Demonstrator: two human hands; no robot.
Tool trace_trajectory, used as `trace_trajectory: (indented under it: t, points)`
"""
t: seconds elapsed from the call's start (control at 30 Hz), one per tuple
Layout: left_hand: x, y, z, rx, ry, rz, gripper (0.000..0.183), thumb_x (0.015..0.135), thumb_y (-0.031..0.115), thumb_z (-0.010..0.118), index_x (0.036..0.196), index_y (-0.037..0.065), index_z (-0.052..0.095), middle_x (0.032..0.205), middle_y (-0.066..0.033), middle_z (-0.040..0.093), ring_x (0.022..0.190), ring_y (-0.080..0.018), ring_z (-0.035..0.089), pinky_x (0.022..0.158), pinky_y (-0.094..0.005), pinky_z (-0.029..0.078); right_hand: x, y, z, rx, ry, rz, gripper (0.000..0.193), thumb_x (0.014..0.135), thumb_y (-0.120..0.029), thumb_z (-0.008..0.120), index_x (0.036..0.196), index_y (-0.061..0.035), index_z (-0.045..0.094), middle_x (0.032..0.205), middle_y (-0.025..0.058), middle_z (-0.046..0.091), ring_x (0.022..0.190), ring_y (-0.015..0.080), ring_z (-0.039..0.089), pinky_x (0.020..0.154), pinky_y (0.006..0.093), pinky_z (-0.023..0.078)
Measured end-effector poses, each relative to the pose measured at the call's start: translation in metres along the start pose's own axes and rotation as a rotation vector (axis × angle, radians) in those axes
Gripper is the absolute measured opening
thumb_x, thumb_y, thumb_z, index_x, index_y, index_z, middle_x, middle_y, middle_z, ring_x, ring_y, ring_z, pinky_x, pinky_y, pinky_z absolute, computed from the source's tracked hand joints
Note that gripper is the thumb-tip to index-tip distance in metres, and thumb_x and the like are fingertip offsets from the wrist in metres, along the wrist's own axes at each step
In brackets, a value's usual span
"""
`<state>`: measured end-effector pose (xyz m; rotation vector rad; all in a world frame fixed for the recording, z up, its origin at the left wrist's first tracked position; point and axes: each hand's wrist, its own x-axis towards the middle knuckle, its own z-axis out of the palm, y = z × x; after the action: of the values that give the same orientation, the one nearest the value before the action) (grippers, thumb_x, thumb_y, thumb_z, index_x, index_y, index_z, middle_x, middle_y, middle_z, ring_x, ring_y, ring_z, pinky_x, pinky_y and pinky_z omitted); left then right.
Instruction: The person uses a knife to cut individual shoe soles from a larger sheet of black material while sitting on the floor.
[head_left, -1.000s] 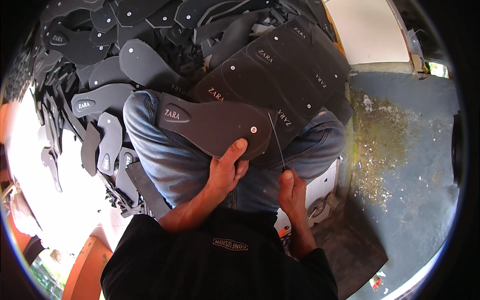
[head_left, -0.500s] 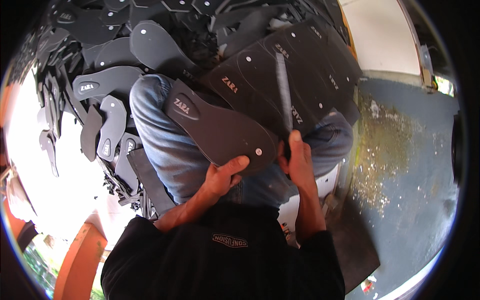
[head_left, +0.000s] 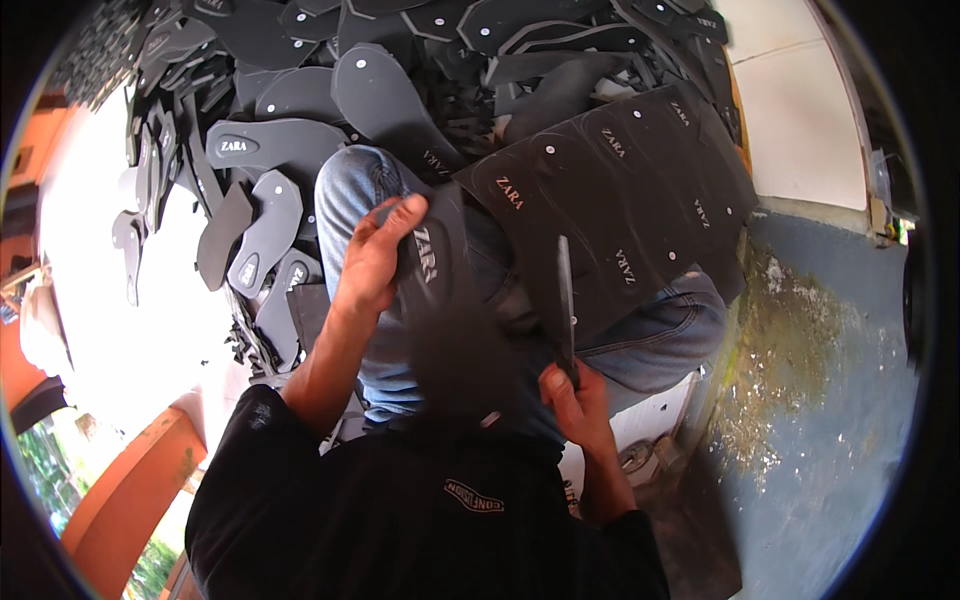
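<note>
My left hand [head_left: 375, 255] is closed on the upper end of a dark sandal sole [head_left: 455, 320], thumb over its top edge beside a raised oval. The sole hangs over my lap, its lower part smeared by motion. Close by, my right hand [head_left: 580, 402] grips a knife [head_left: 567, 295] with its long narrow blade pointing up and away from me. Its handle is mostly hidden in my fingers. Beyond the blade, a black foam sheet [head_left: 590, 200] with sole outlines, pale lettering and round white dots lies over my right leg.
Cut soles [head_left: 390, 100] and dark offcuts are heaped at the far side and left. A few soles [head_left: 268, 225] lie beside my left knee [head_left: 365, 200]. At right is a stained grey floor [head_left: 830, 350] below a pale tiled step [head_left: 800, 120]. An orange post [head_left: 135, 480] stands at lower left.
My left hand has moved from the sole's near end to its far, lettered end, and the sole has swung toward my body. The knife has come down and nearer me.
</note>
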<state>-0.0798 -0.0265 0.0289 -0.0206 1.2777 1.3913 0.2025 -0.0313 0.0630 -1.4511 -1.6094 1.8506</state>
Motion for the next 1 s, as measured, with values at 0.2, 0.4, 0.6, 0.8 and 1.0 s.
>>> trace_trajectory:
  t: [0.2,0.4,0.6,0.8,1.0]
  points:
    - [-0.024,0.012,0.029,0.168,-0.313,-0.104,0.031,0.083,0.025,0.066,0.088,-0.006,0.063,0.073,-0.0082,0.066,0.06,-0.0133,0.063,0.056,-0.0229,0.051,0.007,0.006,0.007,-0.24,0.102,-0.098,0.052,0.096,-0.041,0.035,0.064,-0.0016,0.046,0.053,-0.0011,0.04,0.05,0.0061,0.037,0.045,0.025,0.027]
    - [-0.022,0.009,0.03,0.248,-0.366,-0.091,0.03,0.082,0.024,0.067,0.088,-0.005,0.065,0.074,-0.0082,0.066,0.064,-0.0119,0.063,0.058,-0.0219,0.05,0.008,0.01,0.007,-0.234,0.113,-0.123,0.052,0.096,-0.039,0.036,0.061,-0.0017,0.043,0.052,0.0,0.039,0.051,0.0068,0.036,0.045,0.0264,0.028]
    - [-0.029,0.012,0.035,0.353,-0.453,-0.088,0.032,0.081,0.022,0.068,0.095,-0.005,0.063,0.08,-0.0093,0.067,0.066,-0.0123,0.063,0.06,-0.0223,0.051,0.056,-0.044,0.008,-0.202,-0.024,-0.204,0.047,0.095,-0.035,0.041,0.068,0.0028,0.049,0.052,0.0122,0.043,0.049,0.0181,0.043,0.048,0.0338,0.036]
    - [-0.026,0.012,0.041,0.443,-0.468,-0.11,0.037,0.084,0.032,0.065,0.096,-0.004,0.063,0.083,-0.0063,0.065,0.076,-0.0097,0.059,0.07,-0.0223,0.047,0.083,-0.049,0.005,0.104,-0.12,-0.07,0.052,0.095,-0.044,0.039,0.069,-0.0007,0.054,0.056,0.0012,0.048,0.053,0.0088,0.045,0.048,0.0251,0.033]
    - [-0.004,-0.005,0.057,0.072,-0.463,-0.184,0.041,0.09,0.036,0.055,0.105,-0.001,0.056,0.086,-0.0065,0.062,0.073,-0.0132,0.06,0.065,-0.0253,0.049,0.097,-0.074,-0.001,0.267,0.149,-0.093,0.023,0.086,-0.023,0.063,0.077,-0.0025,0.06,0.058,-0.005,0.048,0.048,0.0026,0.041,0.042,0.0195,0.03]
